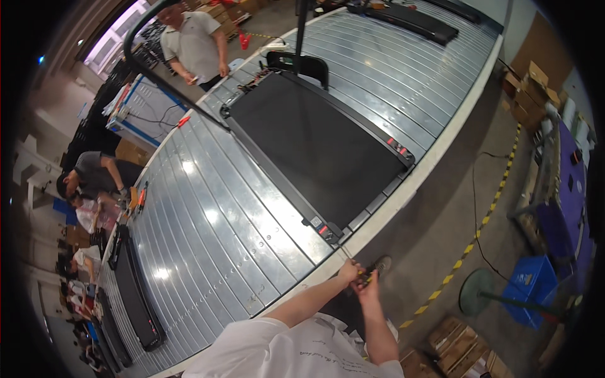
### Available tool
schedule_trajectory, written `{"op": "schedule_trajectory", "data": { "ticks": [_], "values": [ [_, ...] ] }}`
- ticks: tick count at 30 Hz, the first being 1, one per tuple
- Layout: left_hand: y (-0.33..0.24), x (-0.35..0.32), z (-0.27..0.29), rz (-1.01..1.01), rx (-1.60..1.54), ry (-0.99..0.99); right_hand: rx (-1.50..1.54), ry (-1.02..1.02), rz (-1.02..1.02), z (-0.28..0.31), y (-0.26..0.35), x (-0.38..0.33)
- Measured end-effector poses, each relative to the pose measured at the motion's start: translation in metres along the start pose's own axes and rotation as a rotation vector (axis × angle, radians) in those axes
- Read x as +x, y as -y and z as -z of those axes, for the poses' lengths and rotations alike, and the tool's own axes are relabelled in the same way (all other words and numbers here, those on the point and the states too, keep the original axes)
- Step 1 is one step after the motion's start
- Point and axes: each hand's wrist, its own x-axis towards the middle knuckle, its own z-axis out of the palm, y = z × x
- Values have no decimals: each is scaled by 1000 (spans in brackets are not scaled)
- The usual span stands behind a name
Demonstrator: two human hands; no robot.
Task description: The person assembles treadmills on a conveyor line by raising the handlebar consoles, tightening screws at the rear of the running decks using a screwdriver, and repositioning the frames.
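Observation:
Just off the table's near edge, my left hand (pixel 348 271) and my right hand (pixel 368 287) are close together, both closed. Between them is a screwdriver (pixel 363 277) with a dark-and-yellow handle, largely covered by my fingers. Thin metal emerges above my left fingers and points at the near corner of a treadmill base (pixel 315 145); whether it touches is unclear. The base lies flat, with a black belt, dark side rails and red-marked end caps (pixel 324 230) at the near corners. Its dark upright post (pixel 189 104) rises at the far left end.
The ribbed metal roller table (pixel 208 252) extends left and far right. More treadmill bases (pixel 135 286) lie on it. Co-workers (pixel 195 47) stand along the far side. Right of me are a green round-based stand (pixel 477 292), a blue bin (pixel 530 290) and striped floor tape (pixel 463 255).

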Motion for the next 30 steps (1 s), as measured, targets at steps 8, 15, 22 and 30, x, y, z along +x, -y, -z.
{"op": "schedule_trajectory", "data": {
  "ticks": [8, 15, 22, 30],
  "values": [
    [-27, -9, -16, 32, -193, 171, -1224, -55, 968, -21, 53, -78],
    [-47, 5, -24, 161, -343, 358, -1741, 159, 1280, -8, 117, -54],
    [-11, 46, -51, 84, 185, 76, -96, -122, -120, 31, 24, 5],
    [-32, 23, -47, 108, -105, 191, -1518, 84, 1125, 7, 94, -76]
  ]
}}
